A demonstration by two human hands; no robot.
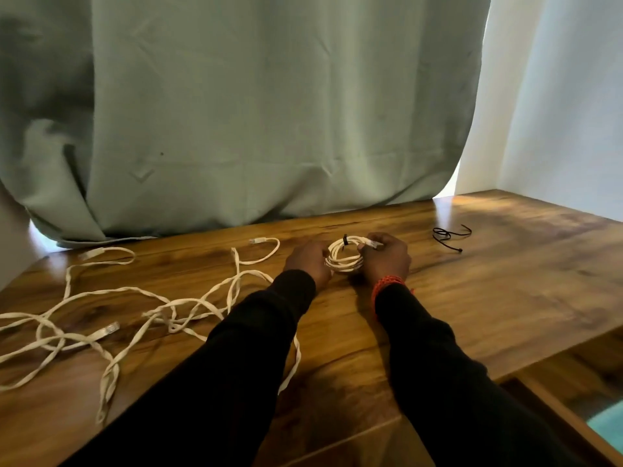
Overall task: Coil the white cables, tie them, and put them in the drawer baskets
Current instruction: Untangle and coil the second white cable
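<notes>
Coiled white cable (344,256) sits low over the table (505,281), mid-far, black tie (345,240) wrapped at its top. Left hand (308,262) grips coil's left side, right hand (387,259) grips right side. Loose white cables (135,315) sprawl left. Spare black ties (448,235) lie right.

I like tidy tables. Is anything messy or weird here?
Yes. The loose white cables sprawl tangled across the table, left of both hands. The coiled cable held by the left hand and right hand looks neat.
</notes>
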